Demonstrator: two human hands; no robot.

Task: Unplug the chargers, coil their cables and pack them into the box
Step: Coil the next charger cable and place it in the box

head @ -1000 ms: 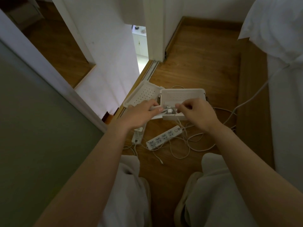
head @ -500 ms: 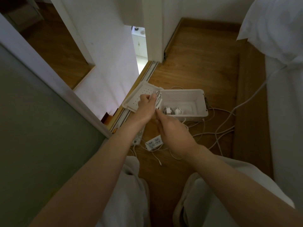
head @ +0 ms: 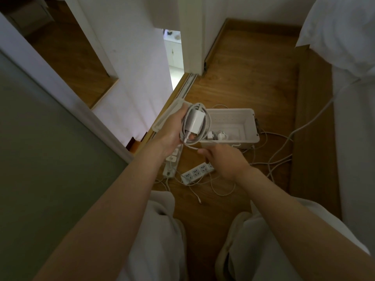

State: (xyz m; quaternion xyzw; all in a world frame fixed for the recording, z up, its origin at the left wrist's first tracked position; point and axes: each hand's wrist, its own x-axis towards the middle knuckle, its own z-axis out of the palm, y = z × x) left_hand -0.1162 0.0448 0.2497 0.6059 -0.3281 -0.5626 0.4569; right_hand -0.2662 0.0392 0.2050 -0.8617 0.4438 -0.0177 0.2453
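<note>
Left hand (head: 172,130) grips white charger (head: 195,123) inside its coiled cable (head: 208,118), over left end of white box (head: 251,122). Right hand (head: 225,163) just below, maybe pinching the cable tail; can't tell.

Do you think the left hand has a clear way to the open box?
Probably yes: the box stands open beside the left hand holding the charger; the right hand is not over it.

Bare forearms (head: 125,195), short-sleeved, loose white trousers (head: 160,240)
</note>
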